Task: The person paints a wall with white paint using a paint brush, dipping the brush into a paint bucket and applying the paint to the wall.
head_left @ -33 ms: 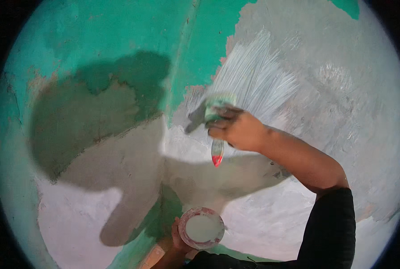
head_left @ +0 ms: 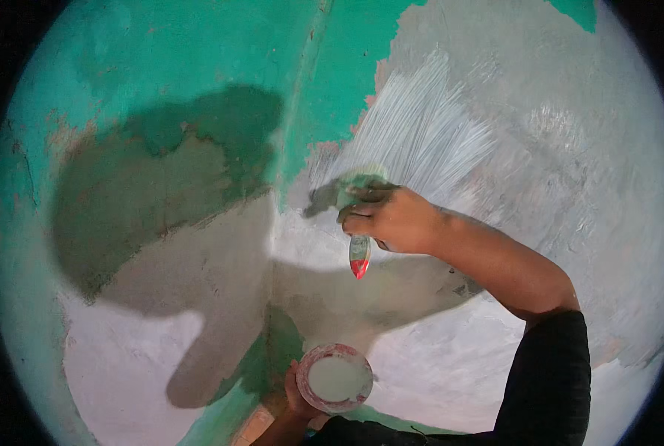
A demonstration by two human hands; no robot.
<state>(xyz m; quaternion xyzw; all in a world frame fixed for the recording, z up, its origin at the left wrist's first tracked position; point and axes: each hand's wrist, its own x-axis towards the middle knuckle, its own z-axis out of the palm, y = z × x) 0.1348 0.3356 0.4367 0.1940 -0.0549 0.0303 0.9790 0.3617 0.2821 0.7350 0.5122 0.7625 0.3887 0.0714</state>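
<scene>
My right hand (head_left: pixel 384 215) grips a paintbrush with a red-tipped handle (head_left: pixel 359 264), its pale green head (head_left: pixel 359 180) against the grey patch of wall at the lower end of fresh white streaks (head_left: pixel 414 126). My fingers are curled round it and look darkened at the tips. Low in the view, my left hand (head_left: pixel 298 390) holds a round bowl (head_left: pixel 333 379) with a pink-smeared rim and milky white liquid inside; most of its fingers are hidden behind the bowl.
Peeling green paint (head_left: pixel 332 74) borders bare grey and white plaster (head_left: pixel 592 186). A wall corner runs down the middle. Large shadows fall on the left and centre. An orange-brown surface (head_left: pixel 254 424) shows at the bottom, and a dark edge at the far right.
My right hand and the brush have shifted very slightly down and to the left. My left hand and the bowl look unmoved.
</scene>
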